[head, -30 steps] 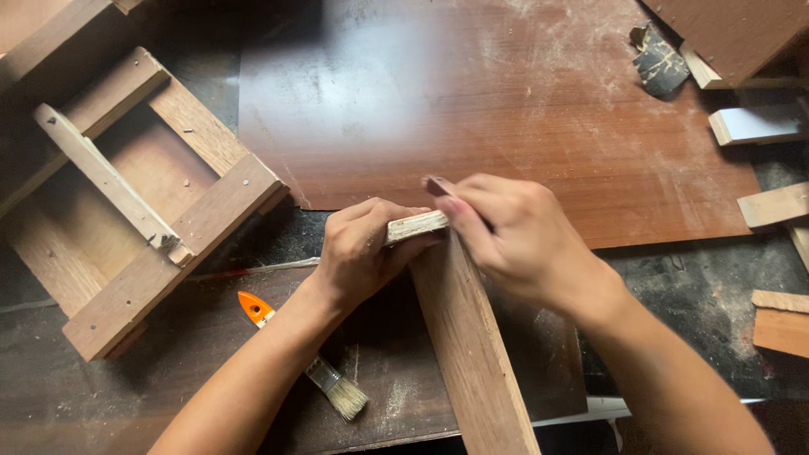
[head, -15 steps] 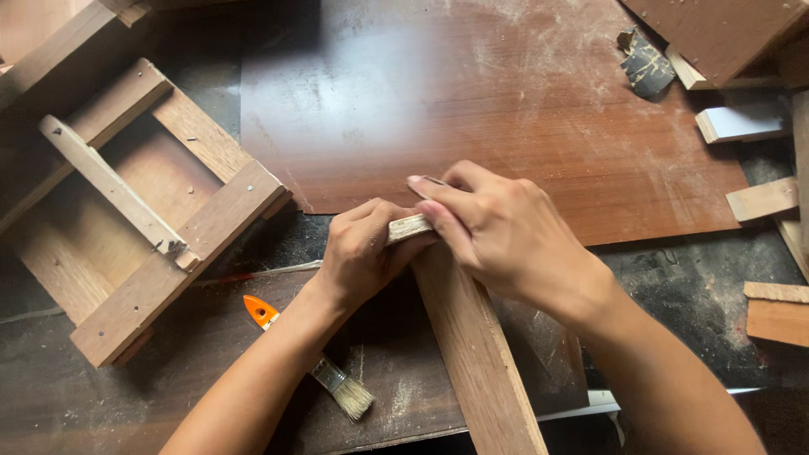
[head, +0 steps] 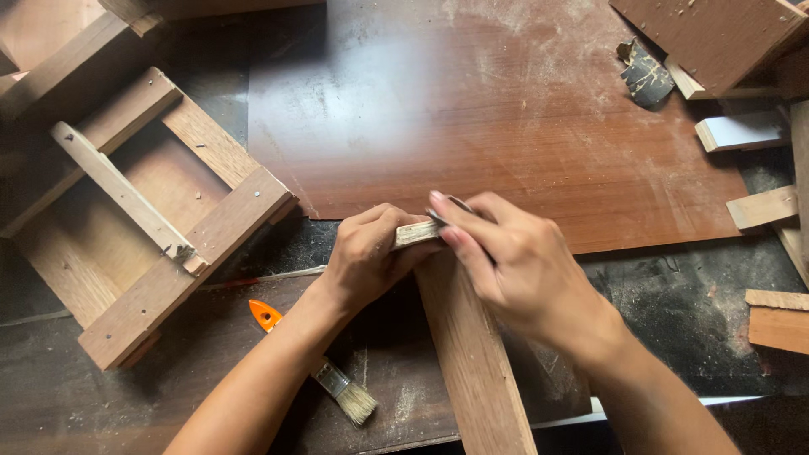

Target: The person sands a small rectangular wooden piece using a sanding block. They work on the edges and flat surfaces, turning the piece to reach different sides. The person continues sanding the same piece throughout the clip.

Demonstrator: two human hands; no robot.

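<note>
Wooden frame lies far left on the bench, orange-handled brush just right of it near the left forearm. Left hand closed around a small pale wood strip at the top end of a long plank. Right hand pinches a thin dark tool, kind unclear, against the strip. Brown board behind, wood offcuts far right.

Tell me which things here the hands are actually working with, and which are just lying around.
In hand:
left hand gripping the small pale wood piece
right hand pressing on that piece
long wooden plank under both hands

Lying about:
orange-handled brush
wooden frame
large brown board
wood offcuts
</note>
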